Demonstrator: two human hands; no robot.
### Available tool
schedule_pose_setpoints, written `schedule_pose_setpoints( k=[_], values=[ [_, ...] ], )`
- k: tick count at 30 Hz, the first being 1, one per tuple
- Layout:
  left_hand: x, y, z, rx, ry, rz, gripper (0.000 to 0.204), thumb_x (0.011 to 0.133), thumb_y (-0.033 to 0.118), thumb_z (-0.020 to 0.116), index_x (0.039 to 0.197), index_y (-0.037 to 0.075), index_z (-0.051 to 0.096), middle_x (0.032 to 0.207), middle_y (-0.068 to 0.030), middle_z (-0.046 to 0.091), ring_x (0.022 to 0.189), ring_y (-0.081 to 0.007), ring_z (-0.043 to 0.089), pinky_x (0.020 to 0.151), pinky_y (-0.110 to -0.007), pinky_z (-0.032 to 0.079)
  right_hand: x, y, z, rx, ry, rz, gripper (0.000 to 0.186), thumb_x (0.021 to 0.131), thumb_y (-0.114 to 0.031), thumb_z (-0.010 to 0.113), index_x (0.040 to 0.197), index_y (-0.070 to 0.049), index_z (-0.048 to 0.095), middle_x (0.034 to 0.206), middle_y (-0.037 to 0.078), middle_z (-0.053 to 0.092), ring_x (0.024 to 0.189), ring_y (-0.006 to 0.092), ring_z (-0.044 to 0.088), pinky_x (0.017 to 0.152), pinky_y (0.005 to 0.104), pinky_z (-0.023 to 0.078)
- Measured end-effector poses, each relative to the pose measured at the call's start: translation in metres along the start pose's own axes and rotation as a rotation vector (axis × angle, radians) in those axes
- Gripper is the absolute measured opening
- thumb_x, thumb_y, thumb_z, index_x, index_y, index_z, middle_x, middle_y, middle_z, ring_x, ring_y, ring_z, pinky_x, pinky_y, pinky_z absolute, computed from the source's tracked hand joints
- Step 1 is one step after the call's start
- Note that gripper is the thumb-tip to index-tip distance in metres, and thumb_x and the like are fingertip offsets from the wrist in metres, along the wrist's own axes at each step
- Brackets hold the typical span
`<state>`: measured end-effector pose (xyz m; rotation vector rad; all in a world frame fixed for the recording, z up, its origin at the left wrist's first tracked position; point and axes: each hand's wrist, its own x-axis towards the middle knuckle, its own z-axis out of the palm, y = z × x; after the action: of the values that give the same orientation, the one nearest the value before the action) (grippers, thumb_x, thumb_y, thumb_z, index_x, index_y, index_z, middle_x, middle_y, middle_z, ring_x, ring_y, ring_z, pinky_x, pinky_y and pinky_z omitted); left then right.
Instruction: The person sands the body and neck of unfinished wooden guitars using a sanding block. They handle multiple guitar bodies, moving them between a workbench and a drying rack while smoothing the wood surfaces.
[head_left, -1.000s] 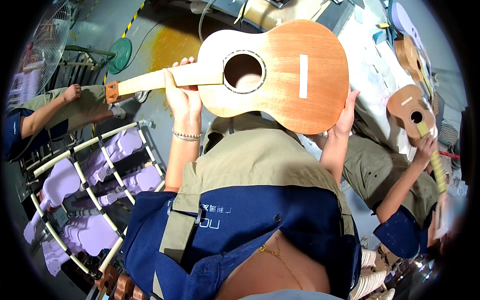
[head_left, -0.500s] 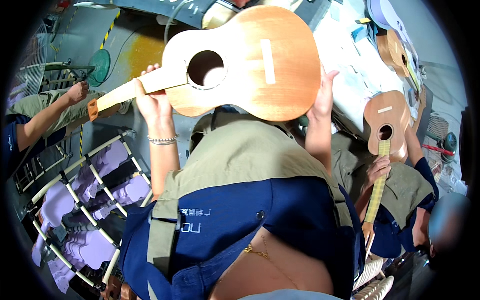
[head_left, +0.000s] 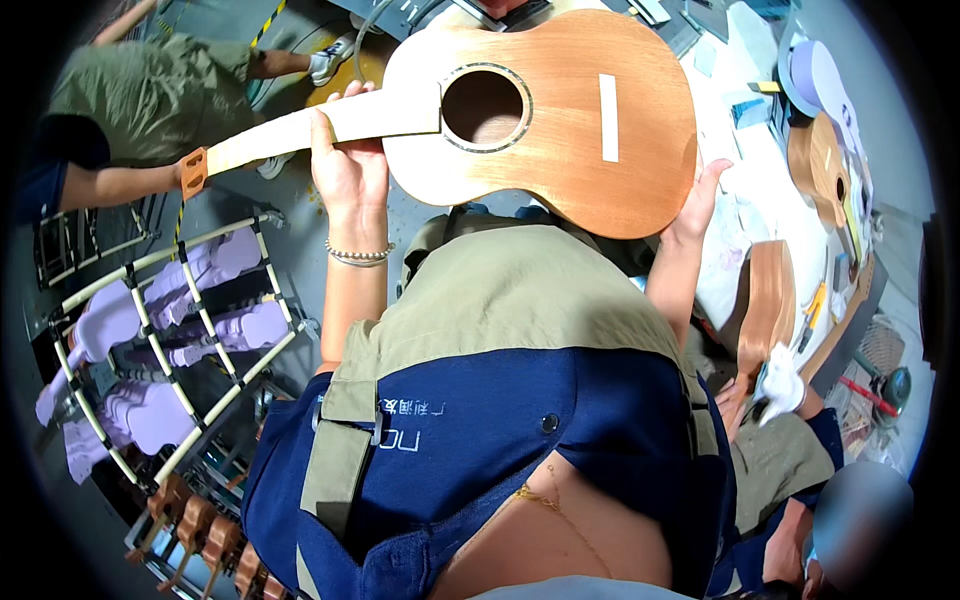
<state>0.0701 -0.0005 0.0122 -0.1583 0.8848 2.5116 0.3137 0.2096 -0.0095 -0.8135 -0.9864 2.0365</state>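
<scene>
A brown wooden ukulele (head_left: 565,150) lies across in front of me, its top face up. Pale tape covers the front of its neck (head_left: 270,135), and a white strip (head_left: 608,118) sits where a bridge goes. My left hand (head_left: 350,165) is closed round the neck close to the body, thumb in front and fingers partly hidden behind. At the body's rounded end, my right hand (head_left: 695,205) holds the lower edge, with the thumb sticking out and the fingers hidden beneath. The headstock (head_left: 193,175) points left.
At left stands a tube rack (head_left: 130,275) of lilac ukulele-shaped pieces, with wooden instruments (head_left: 195,525) below. A co-worker's legs (head_left: 150,90) are beyond. On the right, another person with a white cloth (head_left: 778,385) handles a ukulele (head_left: 768,300) beside a covered workbench (head_left: 720,240).
My hands and the ukulele appear further right in the view. The co-worker at left has shifted position. The right-hand person's ukulele has turned onto its side, and a white cloth shows there.
</scene>
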Motion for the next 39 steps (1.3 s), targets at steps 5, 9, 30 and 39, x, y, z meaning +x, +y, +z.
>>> schedule_pose_setpoints(
  k=[5, 9, 30, 39],
  values=[
    [-0.008, 0.006, 0.007, 0.093, -0.099, 0.064, 0.038, 0.095, 0.036, 0.040, 0.111, 0.002, 0.044, 0.112, -0.0156, 0.053, 0.111, -0.0289, 0.048, 0.100, -0.044, 0.036, 0.007, -0.002, -0.019, -0.057, -0.099, -0.017, 0.074, 0.090, -0.053, 0.037, 0.136, 0.003, 0.024, 0.135, 0.014, 0.037, 0.123, 0.0224, 0.037, 0.102, 0.0341, 0.030],
    [-0.015, 0.021, 0.038, 0.318, -0.734, 0.306, 0.035, 0.090, 0.028, 0.053, 0.116, 0.005, 0.045, 0.104, -0.0100, 0.053, 0.111, -0.0287, 0.048, 0.102, -0.047, 0.031, 0.017, 0.011, -0.060, -0.225, -0.069, -0.047, 0.074, 0.074, -0.030, 0.073, 0.131, -0.002, 0.036, 0.121, 0.007, 0.047, 0.110, 0.0178, 0.047, 0.087, 0.0299, 0.042],
    [-0.028, -0.028, 0.162, 0.540, -1.177, 0.227, 0.036, 0.073, -0.004, 0.069, 0.107, -0.002, 0.054, 0.115, -0.0124, 0.056, 0.098, -0.0167, 0.058, 0.083, -0.027, 0.049, 0.005, 0.068, -0.086, -0.144, -0.009, -0.162, 0.045, 0.078, -0.005, 0.063, 0.121, -0.005, 0.047, 0.105, 0.004, 0.055, 0.090, 0.0127, 0.055, 0.073, 0.0245, 0.047],
    [-0.022, -0.032, 0.167, 0.226, -1.219, 0.395, 0.030, 0.083, 0.018, 0.064, 0.103, 0.001, 0.050, 0.084, -0.0068, 0.055, 0.074, -0.0189, 0.055, 0.069, -0.032, 0.047, 0.017, 0.065, -0.078, -0.363, -0.042, -0.333, 0.045, 0.078, -0.001, 0.061, 0.120, -0.009, 0.049, 0.107, 0.000, 0.053, 0.094, 0.0127, 0.053, 0.077, 0.0272, 0.046]
  ],
)
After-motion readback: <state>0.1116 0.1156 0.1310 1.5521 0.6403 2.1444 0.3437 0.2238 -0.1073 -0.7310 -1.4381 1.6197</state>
